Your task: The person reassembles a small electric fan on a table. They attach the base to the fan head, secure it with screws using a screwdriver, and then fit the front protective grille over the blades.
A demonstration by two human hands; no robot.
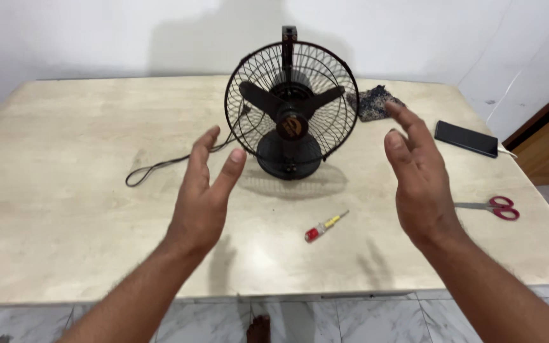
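A small black table fan (291, 105) with a wire grille stands upright in the middle of the pale marble table (65, 209), facing me. My left hand (206, 190) hovers open in front of it on the left, fingers spread and empty. My right hand (417, 174) hovers open on the right side, also empty. Neither hand touches the fan. A small screwdriver (325, 226) with a red and yellow handle lies on the table between my hands, nearer to me than the fan.
The fan's black cord (160, 165) loops across the table to the left. A dark patterned cloth (376, 101) lies behind the fan on the right. A black phone (466, 138) and red-handled scissors (494, 208) lie near the right edge. A white wall stands behind.
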